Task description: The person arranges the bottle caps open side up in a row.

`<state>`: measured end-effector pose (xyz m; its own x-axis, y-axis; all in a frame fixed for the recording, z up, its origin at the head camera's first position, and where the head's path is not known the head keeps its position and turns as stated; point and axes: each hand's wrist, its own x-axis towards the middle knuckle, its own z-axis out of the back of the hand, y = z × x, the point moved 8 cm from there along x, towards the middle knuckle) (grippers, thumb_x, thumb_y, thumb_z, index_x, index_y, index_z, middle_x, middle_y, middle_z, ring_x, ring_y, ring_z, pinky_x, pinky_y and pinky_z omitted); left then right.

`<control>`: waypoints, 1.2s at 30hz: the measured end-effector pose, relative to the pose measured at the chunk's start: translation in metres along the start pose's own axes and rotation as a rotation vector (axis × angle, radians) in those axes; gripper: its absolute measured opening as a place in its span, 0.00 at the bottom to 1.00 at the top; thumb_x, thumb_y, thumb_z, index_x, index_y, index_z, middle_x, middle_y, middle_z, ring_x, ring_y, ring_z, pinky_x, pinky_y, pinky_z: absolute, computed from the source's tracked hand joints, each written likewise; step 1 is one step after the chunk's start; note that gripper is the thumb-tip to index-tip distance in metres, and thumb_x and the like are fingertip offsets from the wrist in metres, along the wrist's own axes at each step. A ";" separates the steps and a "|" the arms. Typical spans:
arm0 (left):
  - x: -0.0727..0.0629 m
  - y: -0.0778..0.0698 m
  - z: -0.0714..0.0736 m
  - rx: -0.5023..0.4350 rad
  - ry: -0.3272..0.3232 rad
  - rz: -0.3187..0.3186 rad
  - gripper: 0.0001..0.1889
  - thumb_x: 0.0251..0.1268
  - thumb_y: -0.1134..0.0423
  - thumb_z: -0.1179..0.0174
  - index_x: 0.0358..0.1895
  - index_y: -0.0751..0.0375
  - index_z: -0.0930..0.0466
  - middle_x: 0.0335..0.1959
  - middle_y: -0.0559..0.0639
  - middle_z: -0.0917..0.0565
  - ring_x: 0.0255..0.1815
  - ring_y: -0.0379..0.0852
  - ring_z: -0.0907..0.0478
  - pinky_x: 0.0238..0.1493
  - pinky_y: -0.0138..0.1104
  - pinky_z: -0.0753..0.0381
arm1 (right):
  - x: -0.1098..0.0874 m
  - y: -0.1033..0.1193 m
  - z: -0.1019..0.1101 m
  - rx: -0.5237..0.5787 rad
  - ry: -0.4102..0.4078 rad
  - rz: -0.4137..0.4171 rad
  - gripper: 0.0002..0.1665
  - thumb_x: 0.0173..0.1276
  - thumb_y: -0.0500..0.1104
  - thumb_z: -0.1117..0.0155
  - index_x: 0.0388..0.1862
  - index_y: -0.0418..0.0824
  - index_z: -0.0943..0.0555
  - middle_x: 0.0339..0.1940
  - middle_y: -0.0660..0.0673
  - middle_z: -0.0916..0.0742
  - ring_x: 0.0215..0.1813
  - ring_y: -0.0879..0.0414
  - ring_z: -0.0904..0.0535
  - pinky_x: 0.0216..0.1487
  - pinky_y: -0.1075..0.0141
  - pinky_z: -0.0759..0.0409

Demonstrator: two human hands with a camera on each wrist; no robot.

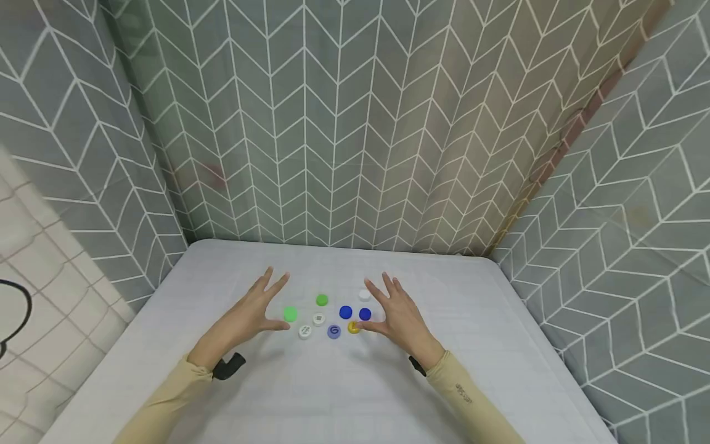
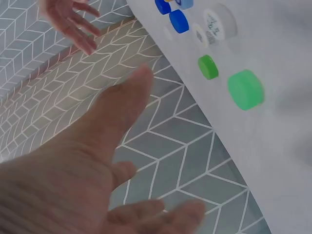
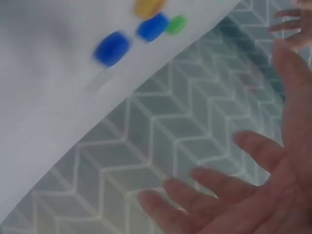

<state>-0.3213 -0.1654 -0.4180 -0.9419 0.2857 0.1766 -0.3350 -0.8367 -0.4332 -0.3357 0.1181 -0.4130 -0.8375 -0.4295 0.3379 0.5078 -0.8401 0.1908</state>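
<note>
Blue, green, white and yellow caps (image 1: 346, 312) lie on the counter (image 1: 327, 401) between my left grip (image 1: 251, 316) and right grip (image 1: 402, 316), both spread and empty. I judge them light, stiff, slightly slippery (hardly fragile), best pinched across opposite sides.

Nine round caps (image 1: 318, 319) lie loosely clustered; two green (image 1: 290, 314); two dark blue (image 1: 346, 312); three white (image 1: 305, 332); one violet-blue (image 1: 334, 332); one yellow (image 1: 353, 327).

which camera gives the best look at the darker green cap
The left wrist view: there the darker green cap is largest and clear, its flat face and side both showing. The head view shows it whole but small. The right wrist view shows it blurred, next to a blue cap.
</note>
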 end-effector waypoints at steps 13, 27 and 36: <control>0.002 -0.001 -0.026 -0.091 0.058 0.008 0.25 0.51 0.65 0.28 0.54 0.69 0.20 0.49 0.63 0.16 0.46 0.55 0.17 0.43 0.41 0.17 | 0.018 0.089 -0.031 -0.045 -0.034 0.266 0.26 0.53 0.59 0.26 0.50 0.49 0.15 0.39 0.51 0.15 0.37 0.58 0.25 0.31 0.72 0.25; 0.012 -0.002 -0.067 -0.008 0.137 0.023 0.17 0.46 0.63 0.26 0.42 0.63 0.13 0.24 0.45 0.17 0.23 0.36 0.28 0.27 0.30 0.27 | 0.026 0.112 -0.081 -0.115 0.027 0.250 0.17 0.50 0.57 0.24 0.35 0.49 0.12 0.29 0.55 0.17 0.30 0.61 0.29 0.22 0.76 0.37; 0.015 -0.002 -0.076 -0.003 0.131 -0.021 0.12 0.47 0.63 0.26 0.37 0.61 0.12 0.20 0.40 0.24 0.22 0.37 0.33 0.25 0.28 0.33 | 0.031 0.114 -0.086 -0.091 0.022 0.237 0.12 0.52 0.53 0.24 0.31 0.48 0.12 0.25 0.55 0.17 0.27 0.61 0.31 0.23 0.76 0.39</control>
<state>-0.3369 -0.1240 -0.4812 -0.9298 0.3616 0.0687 -0.3543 -0.8287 -0.4332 -0.3210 -0.0197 -0.4601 -0.7017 -0.6246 0.3428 0.6713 -0.7407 0.0245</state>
